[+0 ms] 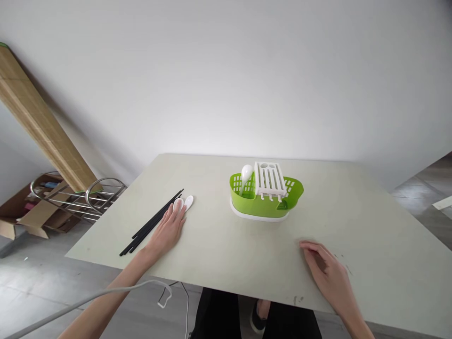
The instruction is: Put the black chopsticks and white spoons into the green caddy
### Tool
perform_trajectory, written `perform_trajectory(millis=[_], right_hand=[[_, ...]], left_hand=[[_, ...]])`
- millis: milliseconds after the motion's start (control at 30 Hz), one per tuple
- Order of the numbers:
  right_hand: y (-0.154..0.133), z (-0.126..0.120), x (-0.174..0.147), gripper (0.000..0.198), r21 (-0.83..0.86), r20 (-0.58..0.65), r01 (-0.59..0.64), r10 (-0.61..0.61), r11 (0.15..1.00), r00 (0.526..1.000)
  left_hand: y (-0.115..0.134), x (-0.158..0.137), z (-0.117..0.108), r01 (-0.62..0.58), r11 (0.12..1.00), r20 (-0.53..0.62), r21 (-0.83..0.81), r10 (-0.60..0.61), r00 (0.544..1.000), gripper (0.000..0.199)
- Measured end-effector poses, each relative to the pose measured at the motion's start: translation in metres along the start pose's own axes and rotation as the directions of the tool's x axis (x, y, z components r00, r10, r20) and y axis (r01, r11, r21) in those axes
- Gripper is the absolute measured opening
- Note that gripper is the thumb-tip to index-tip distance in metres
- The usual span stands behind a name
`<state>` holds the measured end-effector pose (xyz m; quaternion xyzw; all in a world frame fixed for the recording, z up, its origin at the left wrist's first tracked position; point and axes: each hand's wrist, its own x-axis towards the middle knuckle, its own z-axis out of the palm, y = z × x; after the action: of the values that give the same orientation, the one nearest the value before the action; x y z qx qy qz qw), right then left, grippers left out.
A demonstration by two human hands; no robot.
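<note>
left hand nearer, fingers over white spoons, cannot tell grip | spoons extend far-right from it, axis near-left to far-right | right hand loosely curled, empty

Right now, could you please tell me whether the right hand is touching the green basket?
Apart: the head view shows a visible stretch of tabletop between the right hand and the green basket.

Head-worn view, forward and down over a table, wall beyond.
</note>
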<state>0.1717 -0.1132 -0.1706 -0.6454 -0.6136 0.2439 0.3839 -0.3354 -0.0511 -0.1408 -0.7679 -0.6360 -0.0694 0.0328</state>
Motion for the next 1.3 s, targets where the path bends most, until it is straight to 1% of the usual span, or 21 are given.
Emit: perform_trajectory(millis=[100, 167, 200, 267, 333, 400, 433, 467, 500, 533, 600, 667, 733, 800, 900, 1000, 1100, 1200, 1267, 1300], right_hand=[[-0.001, 0.000, 0.000, 0.036, -0.003, -0.005, 0.006, -0.006, 1.000, 1.000], [0.000, 0.000, 0.001, 0.036, -0.004, -0.013, 0.006, -0.007, 1.000, 1.000], [0.000, 0.000, 0.001, 0.036, -0.003, -0.013, 0.008, -0.008, 1.000, 1.000], [0.001, 0.001, 0.001, 0.035, -0.001, -0.007, 0.012, -0.012, 1.000, 1.000], [0.001, 0.001, 0.002, 0.035, -0.005, -0.012, 0.020, -0.020, 1.000, 1.000], [0.001, 0.001, 0.002, 0.036, -0.011, -0.025, 0.026, -0.026, 1.000, 0.999], [0.000, 0.001, 0.002, 0.036, -0.012, -0.028, 0.029, -0.029, 1.000, 0.999], [-0.001, 0.000, 0.002, 0.036, -0.009, -0.027, 0.031, -0.031, 0.999, 0.999], [-0.001, 0.000, 0.002, 0.037, -0.003, -0.023, 0.031, -0.031, 1.000, 0.999], [-0.002, 0.000, 0.002, 0.037, 0.006, -0.017, 0.029, -0.029, 1.000, 0.999], [-0.004, 0.000, 0.002, 0.038, 0.025, -0.006, 0.017, -0.016, 1.000, 1.000], [-0.004, 0.000, 0.002, 0.039, 0.043, -0.002, 0.000, 0.001, 0.999, 1.000], [-0.004, 0.001, 0.002, 0.039, 0.057, -0.001, -0.013, 0.013, 0.998, 1.000], [-0.003, 0.001, 0.002, 0.039, 0.064, 0.002, -0.023, 0.023, 0.998, 1.000], [-0.001, 0.001, 0.002, 0.039, 0.078, 0.017, -0.025, 0.024, 0.997, 1.000], [0.000, 0.001, 0.002, 0.039, 0.074, 0.021, -0.015, 0.014, 0.997, 1.000], [0.000, 0.000, 0.001, 0.038, 0.055, 0.009, -0.005, 0.005, 0.998, 1.000], [-0.001, 0.000, 0.000, 0.037, 0.052, -0.002, 0.001, -0.001, 0.999, 1.000], [-0.001, 0.000, 0.000, 0.036, 0.050, -0.001, 0.000, 0.000, 0.999, 1.000], [0.000, 0.001, 0.000, 0.036, 0.049, 0.003, -0.001, 0.001, 0.999, 1.000]], left_hand=[[-0.010, -0.006, -0.008, -0.022, 0.999, 0.018, 0.037, 0.022, 1.000, 0.058], [-0.004, -0.008, -0.018, -0.001, 0.998, -0.013, 0.063, 0.001, 1.000, 0.057], [0.005, -0.007, -0.024, 0.021, 0.998, -0.054, 0.067, -0.017, 0.998, 0.056], [0.034, 0.001, -0.041, 0.061, 0.997, -0.172, 0.037, -0.053, 0.984, 0.055], [0.073, 0.018, -0.061, 0.013, 0.999, -0.276, -0.052, -0.027, 0.961, 0.048], [0.114, 0.044, -0.081, -0.043, 0.993, -0.334, -0.113, 0.003, 0.942, 0.040], [0.133, 0.060, -0.090, -0.048, 0.992, -0.335, -0.120, 0.005, 0.942, 0.037], [0.149, 0.077, -0.098, -0.045, 0.992, -0.310, -0.115, 0.008, 0.951, 0.036], [0.163, 0.094, -0.104, -0.039, 0.993, -0.257, -0.110, 0.010, 0.966, 0.036], [0.175, 0.111, -0.109, -0.031, 0.994, -0.186, -0.101, 0.012, 0.982, 0.035], [0.194, 0.141, -0.114, -0.009, 1.000, -0.043, -0.030, 0.008, 0.999, 0.034], [0.208, 0.163, -0.116, 0.017, 0.999, 0.076, 0.051, -0.021, 0.997, 0.032], [0.218, 0.176, -0.116, 0.038, 0.995, 0.135, 0.092, -0.051, 0.990, 0.030], [0.224, 0.182, -0.114, 0.055, 0.994, 0.143, 0.094, -0.068, 0.987, 0.026], [0.228, 0.182, -0.111, 0.077, 0.994, 0.130, 0.080, -0.087, 0.988, 0.020], [0.227, 0.178, -0.114, 0.110, 0.993, 0.096, 0.047, -0.114, 0.989, 0.031], [0.221, 0.173, -0.128, 0.192, 0.978, -0.033, -0.082, -0.195, 0.980, 0.038], [0.205, 0.163, -0.153, 0.255, 0.945, -0.163, -0.204, -0.289, 0.943, 0.039], [0.188, 0.150, -0.167, 0.263, 0.937, -0.193, -0.231, -0.309, 0.931, 0.042], [0.176, 0.142, -0.172, 0.261, 0.937, -0.177, -0.232, -0.305, 0.936, 0.044]])
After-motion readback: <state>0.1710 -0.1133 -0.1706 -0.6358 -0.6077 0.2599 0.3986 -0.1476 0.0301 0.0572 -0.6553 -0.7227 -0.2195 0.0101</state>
